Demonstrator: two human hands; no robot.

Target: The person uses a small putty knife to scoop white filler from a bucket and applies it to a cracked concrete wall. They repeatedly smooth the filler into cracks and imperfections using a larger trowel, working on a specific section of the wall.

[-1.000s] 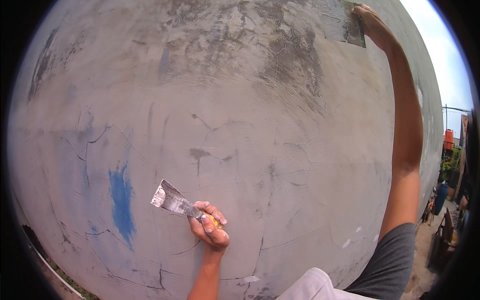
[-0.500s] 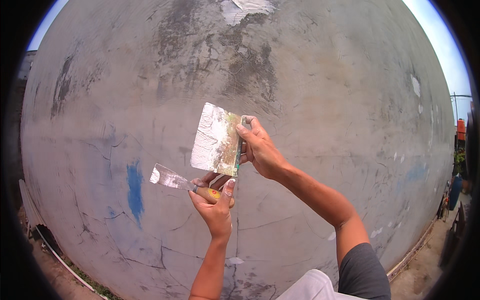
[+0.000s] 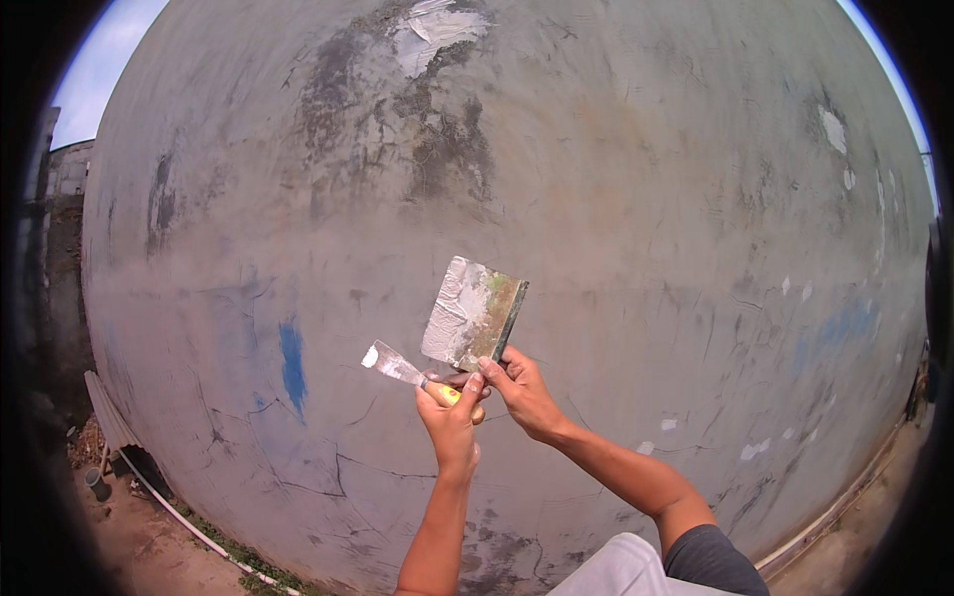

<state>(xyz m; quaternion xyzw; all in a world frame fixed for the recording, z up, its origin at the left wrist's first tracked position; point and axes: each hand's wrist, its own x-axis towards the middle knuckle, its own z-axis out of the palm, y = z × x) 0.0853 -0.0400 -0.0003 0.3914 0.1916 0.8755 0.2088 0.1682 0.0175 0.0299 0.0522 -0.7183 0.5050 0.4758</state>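
My left hand (image 3: 452, 432) is closed around the yellowish wooden handle of a small putty knife (image 3: 399, 368). Its narrow metal blade points up and left, with white paste at the tip. Just right of it, my right hand (image 3: 529, 399) pinches the lower corner of a wide putty blade (image 3: 473, 314), near its dark green back edge. White paste thickly coats the left part of that blade; the rest is stained brown and green. The two hands are close together, and some left fingers are hidden behind the tools.
A grey plastered wall (image 3: 616, 238) with cracks and dark stains fills the view ahead. High on it is a white paste patch (image 3: 437, 35); a blue paint mark (image 3: 292, 366) is at left. A white pipe (image 3: 204, 536) runs along the ground at lower left.
Both tools have shifted lower and rightward in view. My right hand has moved from the wide blade's back edge to its lower corner, nearer my left hand. The view of the wall has shifted too.
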